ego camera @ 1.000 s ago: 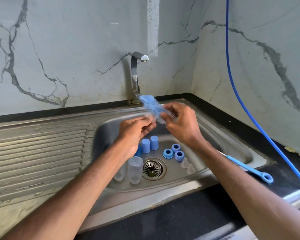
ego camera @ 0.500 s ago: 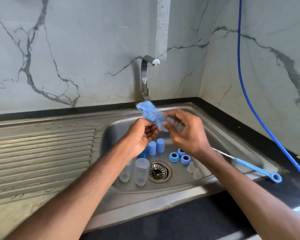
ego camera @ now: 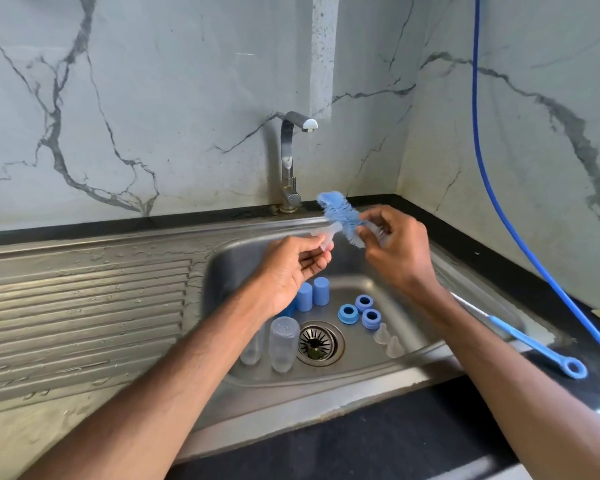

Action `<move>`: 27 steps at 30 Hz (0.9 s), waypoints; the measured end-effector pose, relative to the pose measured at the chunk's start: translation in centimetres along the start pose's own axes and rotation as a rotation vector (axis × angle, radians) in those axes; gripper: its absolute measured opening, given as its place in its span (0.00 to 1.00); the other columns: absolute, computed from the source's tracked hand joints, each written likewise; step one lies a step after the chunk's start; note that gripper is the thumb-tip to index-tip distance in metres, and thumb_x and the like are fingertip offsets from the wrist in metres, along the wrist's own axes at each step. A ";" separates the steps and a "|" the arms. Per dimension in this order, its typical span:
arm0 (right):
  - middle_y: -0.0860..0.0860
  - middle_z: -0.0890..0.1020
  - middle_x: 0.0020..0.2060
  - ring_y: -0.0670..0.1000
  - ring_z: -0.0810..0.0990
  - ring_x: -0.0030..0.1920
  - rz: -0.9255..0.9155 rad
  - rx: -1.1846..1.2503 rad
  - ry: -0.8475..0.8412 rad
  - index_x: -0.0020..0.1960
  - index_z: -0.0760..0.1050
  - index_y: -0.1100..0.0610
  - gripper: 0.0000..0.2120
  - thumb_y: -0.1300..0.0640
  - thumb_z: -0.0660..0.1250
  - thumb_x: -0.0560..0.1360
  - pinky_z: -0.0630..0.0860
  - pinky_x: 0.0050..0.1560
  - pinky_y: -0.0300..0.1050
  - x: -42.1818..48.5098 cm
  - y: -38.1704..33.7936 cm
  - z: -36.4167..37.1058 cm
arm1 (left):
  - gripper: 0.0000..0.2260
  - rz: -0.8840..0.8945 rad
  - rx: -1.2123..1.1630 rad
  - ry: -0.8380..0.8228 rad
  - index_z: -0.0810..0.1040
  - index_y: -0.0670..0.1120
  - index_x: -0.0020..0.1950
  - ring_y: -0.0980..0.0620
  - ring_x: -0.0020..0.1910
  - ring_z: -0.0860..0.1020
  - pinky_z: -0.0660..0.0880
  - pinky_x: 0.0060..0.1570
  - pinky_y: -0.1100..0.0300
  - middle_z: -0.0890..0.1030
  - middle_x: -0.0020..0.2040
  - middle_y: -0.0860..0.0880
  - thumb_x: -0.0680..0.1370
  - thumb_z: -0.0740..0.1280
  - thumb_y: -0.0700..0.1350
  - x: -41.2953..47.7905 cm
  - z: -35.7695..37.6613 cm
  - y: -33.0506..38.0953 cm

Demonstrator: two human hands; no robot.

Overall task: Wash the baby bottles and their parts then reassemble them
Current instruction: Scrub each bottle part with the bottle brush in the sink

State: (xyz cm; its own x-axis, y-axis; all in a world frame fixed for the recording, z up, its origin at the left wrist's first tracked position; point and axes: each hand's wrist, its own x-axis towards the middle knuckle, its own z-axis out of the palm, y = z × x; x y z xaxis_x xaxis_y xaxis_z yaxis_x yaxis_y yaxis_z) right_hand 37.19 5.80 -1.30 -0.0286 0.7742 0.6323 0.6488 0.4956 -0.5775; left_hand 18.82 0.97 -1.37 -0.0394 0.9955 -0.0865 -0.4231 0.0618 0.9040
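The steel sink [ego camera: 222, 268], with its wet ribbed drainboard [ego camera: 84, 306] to the left, is set in a black tabletop [ego camera: 378, 445] against marble-patterned walls. A blue hose [ego camera: 492, 188] hangs down the right wall, and the tap [ego camera: 287, 161] stands behind the basin.

The bottle brush [ego camera: 340, 213] has its bristle head raised near the tap's foot. Its blue handle lies across the sink's right rim, loop end over the tabletop. The right hand [ego camera: 399, 251] has its grip pinched on the brush just under the bristles. The left hand [ego camera: 288, 271] has its grip pinched on a clear teat [ego camera: 326, 233], held above the basin with its tip at the bristles' lower edge. Half a second ago the hands were close together, the brush head over the left fingers. Now they are apart, with the brush and right hand farther right and slightly higher.

The parts on the basin floor are unmoved:
- two clear bottles [ego camera: 284, 342] stand left of the drain strainer [ego camera: 317, 342];
- the blue caps [ego camera: 321, 291] stand behind it, partly hidden by the left wrist;
- three blue rings [ego camera: 348, 313] lie to its right;
- two spare teats [ego camera: 381, 332] lie just in front of the rings.
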 end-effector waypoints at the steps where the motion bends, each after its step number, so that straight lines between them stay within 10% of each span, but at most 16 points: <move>1: 0.43 0.85 0.46 0.45 0.83 0.45 0.026 0.004 -0.034 0.55 0.83 0.50 0.07 0.55 0.75 0.77 0.82 0.48 0.50 0.0 0.2 -0.1 | 0.04 0.057 0.051 0.020 0.83 0.38 0.52 0.53 0.38 0.83 0.81 0.43 0.64 0.86 0.42 0.44 0.79 0.69 0.35 0.2 -0.1 -0.2; 10: 0.47 0.88 0.44 0.48 0.88 0.43 0.086 0.479 -0.135 0.52 0.84 0.55 0.05 0.61 0.76 0.77 0.84 0.45 0.45 -0.5 -2.0 0.0 | 0.03 0.194 0.282 0.236 0.86 0.40 0.46 0.50 0.37 0.84 0.82 0.41 0.63 0.87 0.42 0.45 0.76 0.74 0.34 1.5 -2.1 -1.0; 18: 0.48 0.87 0.45 0.47 0.85 0.43 0.300 0.094 -0.159 0.53 0.83 0.53 0.06 0.58 0.76 0.76 0.85 0.48 0.48 0.1 0.2 0.9 | 0.04 0.227 0.232 0.063 0.84 0.37 0.52 0.52 0.39 0.84 0.82 0.47 0.62 0.87 0.42 0.44 0.79 0.71 0.35 0.8 0.0 -1.3; 27: 0.52 0.88 0.39 0.52 0.87 0.38 0.432 0.527 -0.156 0.51 0.84 0.57 0.03 0.61 0.75 0.78 0.85 0.40 0.48 -0.3 -1.3 0.4 | 0.03 0.497 0.824 0.304 0.84 0.44 0.44 0.55 0.35 0.85 0.83 0.38 0.55 0.85 0.37 0.52 0.75 0.77 0.41 2.1 -2.9 -2.5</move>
State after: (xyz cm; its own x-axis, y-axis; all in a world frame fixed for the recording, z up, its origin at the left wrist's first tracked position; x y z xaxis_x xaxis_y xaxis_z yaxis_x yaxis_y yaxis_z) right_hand 36.02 5.05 -0.95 0.0142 0.9728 0.2310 0.1728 0.2252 -0.9589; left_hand 17.17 2.67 -5.04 -0.3191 0.8685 0.3793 0.4570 -0.2096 0.8644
